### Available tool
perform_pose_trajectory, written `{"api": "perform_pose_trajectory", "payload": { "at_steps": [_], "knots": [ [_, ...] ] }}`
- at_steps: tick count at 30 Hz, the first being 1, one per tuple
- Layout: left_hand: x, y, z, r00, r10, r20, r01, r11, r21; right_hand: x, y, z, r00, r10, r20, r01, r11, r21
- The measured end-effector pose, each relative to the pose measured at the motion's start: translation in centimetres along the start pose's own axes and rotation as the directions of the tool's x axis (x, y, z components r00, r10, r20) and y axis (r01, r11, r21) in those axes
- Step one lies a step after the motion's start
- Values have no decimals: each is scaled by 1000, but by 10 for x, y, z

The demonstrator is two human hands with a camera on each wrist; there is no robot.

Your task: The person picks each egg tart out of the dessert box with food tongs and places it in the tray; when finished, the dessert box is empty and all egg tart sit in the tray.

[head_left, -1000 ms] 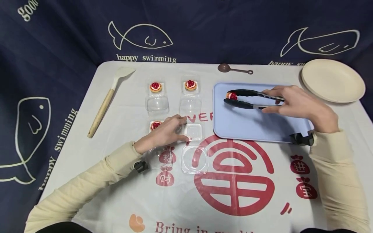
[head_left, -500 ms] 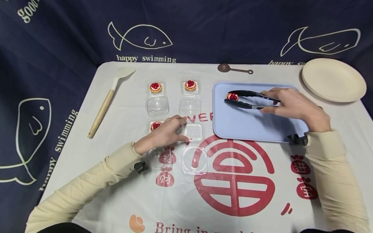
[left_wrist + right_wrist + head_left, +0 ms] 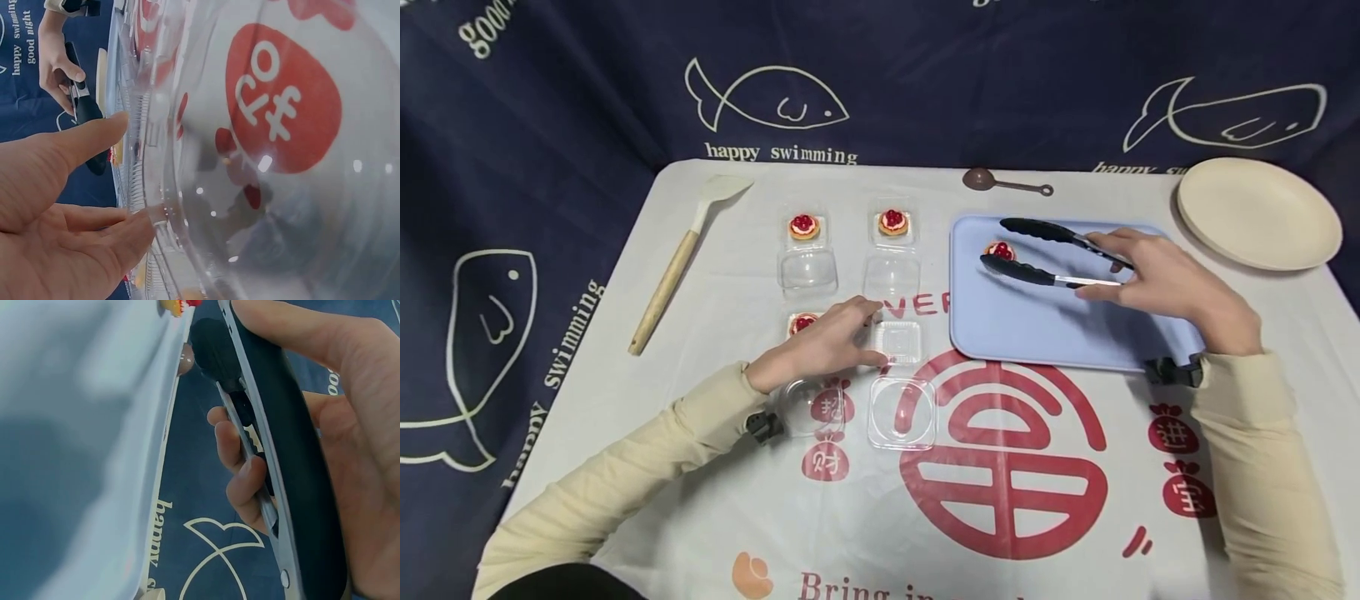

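Observation:
My right hand (image 3: 1176, 279) grips black-tipped metal tongs (image 3: 1086, 282) over the blue tray (image 3: 1037, 333); in the right wrist view its fingers wrap the handle. The tong arms are spread, one tip on each side of a small red-topped tart (image 3: 1002, 248), which is partly hidden by the nearer tip. My left hand (image 3: 823, 342) reaches to a clear plastic box (image 3: 898, 342) whose lid (image 3: 902, 412) lies hinged back toward me. In the left wrist view its thumb (image 3: 100, 137) and fingers are extended and apart at the box's edge; firm contact is hard to tell.
Two clear boxes at the back each hold a tart (image 3: 803, 226), and another tart (image 3: 803, 323) is partly hidden behind my left hand. A spatula (image 3: 666, 287) lies left, a brown spoon (image 3: 1003, 182) behind the tray, and a cream plate (image 3: 1258, 212) at far right.
The tongs, earlier closed around the tart, have spread; the far tip has moved away from it. The tart lies on the tray. My left hand stays in place.

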State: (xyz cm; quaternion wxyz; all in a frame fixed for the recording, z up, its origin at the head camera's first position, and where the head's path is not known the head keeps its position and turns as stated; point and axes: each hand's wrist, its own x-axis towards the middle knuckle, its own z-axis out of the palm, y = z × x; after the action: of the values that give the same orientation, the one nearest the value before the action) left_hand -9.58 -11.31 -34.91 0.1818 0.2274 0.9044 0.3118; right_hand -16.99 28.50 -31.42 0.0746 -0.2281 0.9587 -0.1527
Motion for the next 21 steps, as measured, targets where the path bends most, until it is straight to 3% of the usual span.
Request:
{"api": "perform_pose_trajectory", "payload": {
  "at_steps": [5,10,16,21],
  "knots": [
    [-4,0,-6,1000,-5,-9,5,999,-37,-4,0,-2,1000,27,0,-27,999,44],
    [-15,-6,-18,996,32,-79,-40,993,-108,-8,-6,1,1000,-4,-29,6,997,81],
    [-36,-33,-35,976,59,-210,-118,952,-282,-7,-25,4,995,-79,-64,84,993,81],
    [-57,-60,-45,960,0,-280,-87,950,-299,-2,-53,6,993,-119,-11,119,990,70]
  ]
}}
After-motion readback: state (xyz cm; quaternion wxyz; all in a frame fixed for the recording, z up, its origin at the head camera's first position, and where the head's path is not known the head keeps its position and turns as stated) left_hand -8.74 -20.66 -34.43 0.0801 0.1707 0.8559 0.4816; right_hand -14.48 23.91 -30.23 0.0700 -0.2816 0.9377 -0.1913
